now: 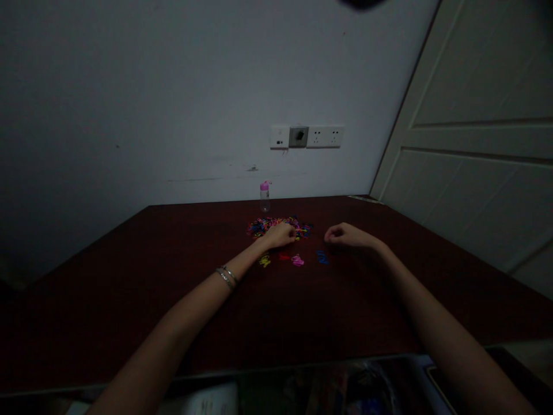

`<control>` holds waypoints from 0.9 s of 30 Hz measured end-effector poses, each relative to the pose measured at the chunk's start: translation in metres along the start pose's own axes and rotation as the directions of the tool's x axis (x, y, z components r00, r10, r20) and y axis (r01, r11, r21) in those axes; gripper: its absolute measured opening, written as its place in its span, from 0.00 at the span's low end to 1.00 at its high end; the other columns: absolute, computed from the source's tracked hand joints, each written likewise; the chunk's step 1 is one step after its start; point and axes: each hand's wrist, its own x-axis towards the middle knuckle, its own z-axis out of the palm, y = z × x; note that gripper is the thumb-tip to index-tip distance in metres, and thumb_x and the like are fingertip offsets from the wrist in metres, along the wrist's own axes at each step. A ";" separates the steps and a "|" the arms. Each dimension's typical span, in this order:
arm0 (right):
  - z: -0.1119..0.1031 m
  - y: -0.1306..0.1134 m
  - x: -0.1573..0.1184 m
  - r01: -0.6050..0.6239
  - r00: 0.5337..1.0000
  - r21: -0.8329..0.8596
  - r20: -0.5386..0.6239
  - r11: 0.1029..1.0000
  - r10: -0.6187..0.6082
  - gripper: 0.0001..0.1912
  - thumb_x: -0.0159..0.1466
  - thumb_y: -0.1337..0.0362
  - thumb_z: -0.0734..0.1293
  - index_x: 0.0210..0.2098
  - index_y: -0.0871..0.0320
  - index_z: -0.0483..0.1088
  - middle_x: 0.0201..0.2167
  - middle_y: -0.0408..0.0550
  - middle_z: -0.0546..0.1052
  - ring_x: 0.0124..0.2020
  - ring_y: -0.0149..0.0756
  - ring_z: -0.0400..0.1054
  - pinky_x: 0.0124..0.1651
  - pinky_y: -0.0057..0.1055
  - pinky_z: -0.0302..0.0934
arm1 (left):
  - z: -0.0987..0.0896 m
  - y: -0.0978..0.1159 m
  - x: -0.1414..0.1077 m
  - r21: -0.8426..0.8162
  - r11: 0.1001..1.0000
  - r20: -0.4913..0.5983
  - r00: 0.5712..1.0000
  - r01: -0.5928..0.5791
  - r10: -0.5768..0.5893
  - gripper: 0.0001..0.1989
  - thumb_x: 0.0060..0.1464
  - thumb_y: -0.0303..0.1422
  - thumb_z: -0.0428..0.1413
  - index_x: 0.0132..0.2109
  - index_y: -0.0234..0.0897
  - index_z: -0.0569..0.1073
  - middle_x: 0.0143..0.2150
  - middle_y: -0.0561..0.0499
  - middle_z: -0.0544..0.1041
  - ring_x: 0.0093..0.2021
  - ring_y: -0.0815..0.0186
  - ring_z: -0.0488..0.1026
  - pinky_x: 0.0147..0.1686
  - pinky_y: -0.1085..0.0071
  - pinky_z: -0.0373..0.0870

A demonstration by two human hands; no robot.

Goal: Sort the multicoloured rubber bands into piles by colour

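Observation:
A heap of small multicoloured pieces [263,225] lies on the dark red table [268,305]. My left hand [280,234] rests at the heap's front edge, fingers closed; whatever they hold is hidden. To the right of the heap is my right hand [339,234], its fingers curled together just above the tabletop, with nothing clearly visible in them. Nearer to me lie small groups sorted by colour: yellow [265,260], red [284,257], pink [298,260] and blue [322,257].
A clear bottle with a pink cap [265,197] stands behind the heap. Sockets and switches [307,137] are on the wall. A pale panelled door [475,144] is at the right. Below the table's front edge, various items sit in an open space.

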 end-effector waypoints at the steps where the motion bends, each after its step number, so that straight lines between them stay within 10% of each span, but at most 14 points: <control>1: 0.000 0.000 0.000 0.000 1.000 -0.003 0.003 1.000 0.000 0.10 0.48 0.62 0.64 0.28 0.61 0.70 0.22 0.45 0.72 0.23 0.31 0.64 0.25 0.25 0.58 | 0.000 0.000 0.000 -0.020 1.000 -0.004 1.000 -0.003 0.003 0.07 0.46 0.30 0.53 0.32 0.34 0.76 0.30 0.48 0.75 0.30 0.66 0.68 0.28 0.74 0.57; 15: 0.001 0.006 0.002 0.045 0.999 -0.016 0.011 0.999 -0.045 0.12 0.49 0.59 0.64 0.28 0.61 0.71 0.23 0.44 0.72 0.23 0.29 0.63 0.27 0.26 0.57 | -0.028 -0.021 -0.013 -0.362 0.932 -0.041 0.999 0.013 -0.029 0.12 0.47 0.33 0.53 0.34 0.29 0.77 0.21 0.53 0.68 0.21 0.74 0.58 0.24 0.75 0.53; 27: 0.003 0.001 0.002 0.018 0.999 -0.024 0.026 1.000 -0.018 0.13 0.48 0.58 0.65 0.28 0.61 0.70 0.23 0.44 0.72 0.23 0.30 0.63 0.26 0.26 0.56 | -0.046 -0.045 -0.083 -0.412 0.904 0.143 0.988 0.110 -0.055 0.10 0.44 0.33 0.55 0.32 0.30 0.76 0.22 0.54 0.68 0.22 0.75 0.58 0.24 0.77 0.53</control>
